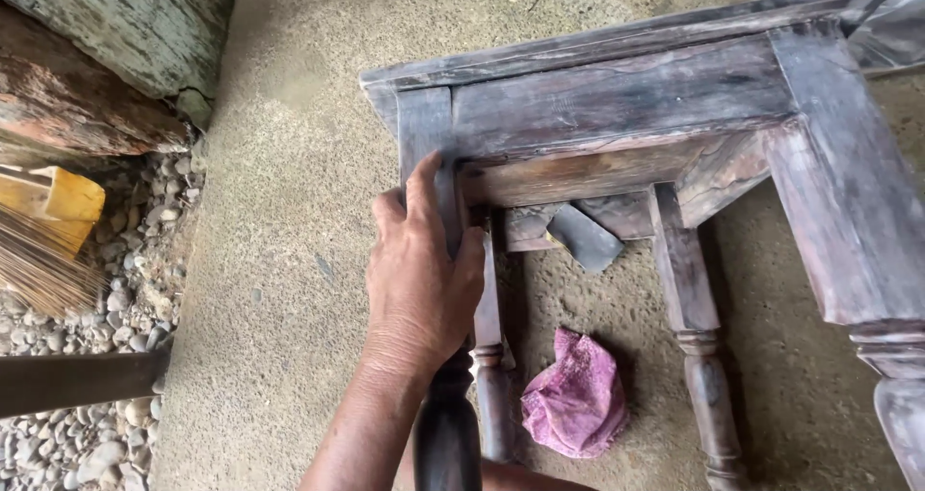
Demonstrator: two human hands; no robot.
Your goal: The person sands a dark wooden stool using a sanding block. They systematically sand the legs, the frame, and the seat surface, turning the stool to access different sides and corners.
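Rough concrete floor [289, 240] (daylit) meets gravel [125, 260] beneath a peeling wall [135, 28].

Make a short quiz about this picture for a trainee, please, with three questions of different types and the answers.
1. True or false: the left hand grips a leg of the wooden table.
2. Multiple choice: what lies on the concrete floor under the table? A) a hammer B) a crumpled pink cloth C) a paint can
3. Fill in: the straw broom lies over a strip of ______ at the left edge.

Key
1. True; the hand wraps the near corner leg just below the tabletop.
2. B; the pink cloth lies between the legs.
3. Pebbles.
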